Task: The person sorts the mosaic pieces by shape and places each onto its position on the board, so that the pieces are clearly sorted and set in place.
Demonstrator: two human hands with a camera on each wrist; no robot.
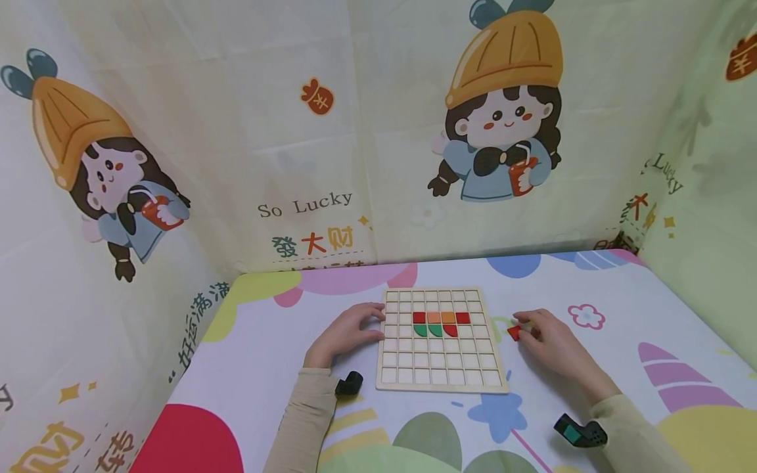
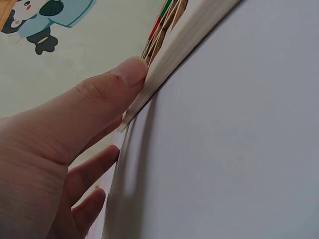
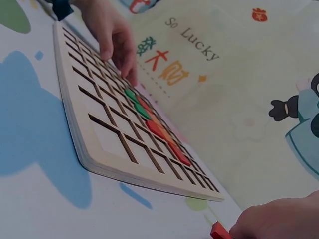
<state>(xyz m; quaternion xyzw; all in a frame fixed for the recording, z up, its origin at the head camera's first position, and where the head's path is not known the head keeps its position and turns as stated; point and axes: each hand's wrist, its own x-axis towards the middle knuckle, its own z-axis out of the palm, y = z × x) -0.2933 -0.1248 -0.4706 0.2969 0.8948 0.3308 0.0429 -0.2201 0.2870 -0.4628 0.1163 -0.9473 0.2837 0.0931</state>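
Note:
A wooden grid board (image 1: 442, 388) lies flat on the table. In one of its upper rows sit a red square (image 1: 419, 317), a salmon square (image 1: 434, 317), an orange square (image 1: 448, 317) and another red square (image 1: 462, 318). Just below are two green rounded pieces (image 1: 435, 330) and a red rounded piece (image 1: 450, 330). My left hand (image 1: 349, 332) touches the board's left edge, its thumb (image 2: 130, 74) against the side. Right of the board, my right hand (image 1: 552, 341) pinches a small red piece (image 1: 514, 333) between thumb and fingers, close over the table.
A white tablecloth (image 1: 535, 289) with colourful printed shapes covers the table. Printed fabric (image 1: 390, 131) hangs behind it and along both sides. Each wrist wears a small black device, one on the left (image 1: 349, 383) and one on the right (image 1: 582, 433).

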